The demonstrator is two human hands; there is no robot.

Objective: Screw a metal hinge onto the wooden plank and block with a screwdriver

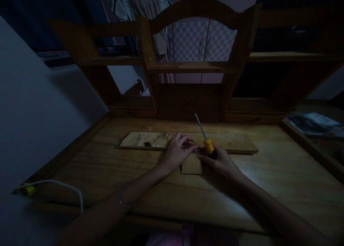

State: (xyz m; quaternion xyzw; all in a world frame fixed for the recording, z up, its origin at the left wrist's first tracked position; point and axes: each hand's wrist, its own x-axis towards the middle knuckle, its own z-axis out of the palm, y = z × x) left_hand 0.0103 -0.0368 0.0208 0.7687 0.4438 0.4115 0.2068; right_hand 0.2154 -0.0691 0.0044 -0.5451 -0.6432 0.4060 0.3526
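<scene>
My right hand (221, 160) is closed around a screwdriver (210, 148) with a yellow and black handle, its metal shaft slanting up and to the left. The fingertips of that hand come close to a small square wooden piece (191, 166). My left hand (177, 149) bends over a small metal hinge (191, 148), fingers pressed down at its edges. The hinge lies where the square piece meets a long wooden board (231, 142). Worn, peeling pale surface covers the board's left part. Whether a screw sits under my fingers is hidden.
A wooden desk (129, 181) bears these things, with a wooden shelf unit (188, 67) standing along its back. At left, a white cable (55, 181) runs near a yellow object (28, 189). Papers or packets (319, 120) lie at far right. The room is dim.
</scene>
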